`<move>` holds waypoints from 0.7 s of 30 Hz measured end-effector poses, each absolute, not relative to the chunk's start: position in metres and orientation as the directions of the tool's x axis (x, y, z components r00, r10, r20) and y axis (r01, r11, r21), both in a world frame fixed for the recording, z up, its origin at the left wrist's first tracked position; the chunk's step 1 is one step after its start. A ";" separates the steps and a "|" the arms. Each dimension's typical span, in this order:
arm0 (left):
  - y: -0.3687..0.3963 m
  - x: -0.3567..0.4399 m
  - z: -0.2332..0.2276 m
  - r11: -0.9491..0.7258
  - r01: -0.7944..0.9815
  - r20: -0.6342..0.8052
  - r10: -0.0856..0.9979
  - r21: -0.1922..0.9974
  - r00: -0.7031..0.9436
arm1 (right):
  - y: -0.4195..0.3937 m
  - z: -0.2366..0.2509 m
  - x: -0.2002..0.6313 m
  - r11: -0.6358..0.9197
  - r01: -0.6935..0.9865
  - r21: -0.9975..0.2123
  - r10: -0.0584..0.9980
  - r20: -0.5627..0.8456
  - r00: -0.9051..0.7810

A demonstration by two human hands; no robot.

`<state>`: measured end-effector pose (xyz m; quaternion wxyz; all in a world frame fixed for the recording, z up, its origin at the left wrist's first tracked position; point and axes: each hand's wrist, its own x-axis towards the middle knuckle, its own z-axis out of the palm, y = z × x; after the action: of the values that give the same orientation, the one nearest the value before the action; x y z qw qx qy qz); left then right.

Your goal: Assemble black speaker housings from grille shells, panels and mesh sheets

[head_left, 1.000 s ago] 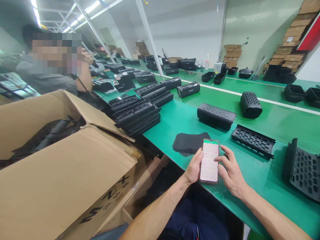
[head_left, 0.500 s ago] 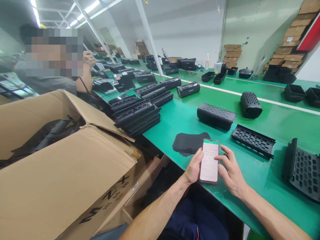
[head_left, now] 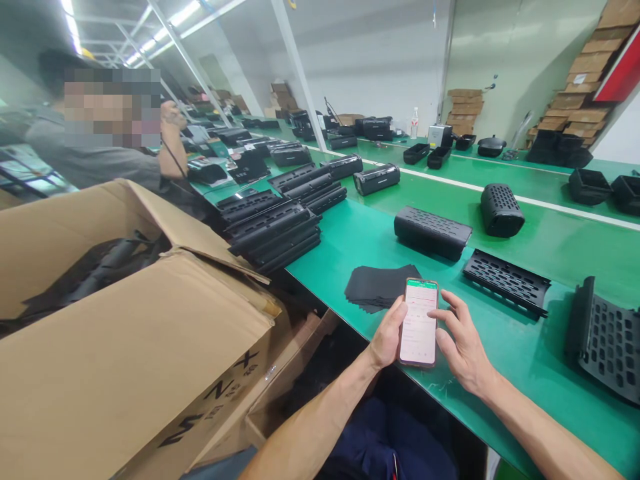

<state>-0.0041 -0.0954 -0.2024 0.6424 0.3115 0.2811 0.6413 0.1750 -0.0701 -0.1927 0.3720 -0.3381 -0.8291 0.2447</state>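
A smartphone [head_left: 419, 321] with a lit white and green screen lies near the front edge of the green bench [head_left: 550, 253]. My left hand [head_left: 386, 337] grips its left side, thumb on the edge. My right hand [head_left: 463, 343] hovers at the phone's right edge with fingers spread, a fingertip close to the screen. Just beyond the phone lies a stack of thin black sheets [head_left: 377, 287]. A black perforated speaker shell [head_left: 431, 232] sits further back, and a flat perforated grille [head_left: 506, 281] lies to the right.
An open cardboard box [head_left: 125, 333] holding black parts stands at my left. Stacked black grilles [head_left: 275, 230] line the bench's left edge. Another person [head_left: 95, 160] sits beyond the box. A curved grille [head_left: 605, 340] lies at far right, a rounded shell [head_left: 501, 210] behind.
My hands and the phone have hardly moved. The other person at the left has shifted slightly, with a raised hand moving a little.
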 end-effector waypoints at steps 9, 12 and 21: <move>-0.096 -0.004 -0.201 -0.017 -0.657 0.045 0.999 0.754 0.025 | -0.071 -0.189 0.175 0.662 0.375 -0.649 0.734 0.458 -0.502; -0.096 -0.004 -0.201 -0.015 -0.659 0.043 0.999 0.752 0.026 | -0.071 -0.186 0.175 0.671 0.352 -0.652 0.721 0.466 -0.512; -0.095 -0.004 -0.202 0.011 -0.663 0.016 0.999 0.749 0.035 | -0.071 -0.192 0.174 0.661 0.376 -0.649 0.737 0.471 -0.484</move>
<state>-0.0038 -0.0950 -0.2018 0.6537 0.3007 0.2798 0.6356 0.1744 -0.0709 -0.1922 0.3806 -0.3363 -0.8282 0.2372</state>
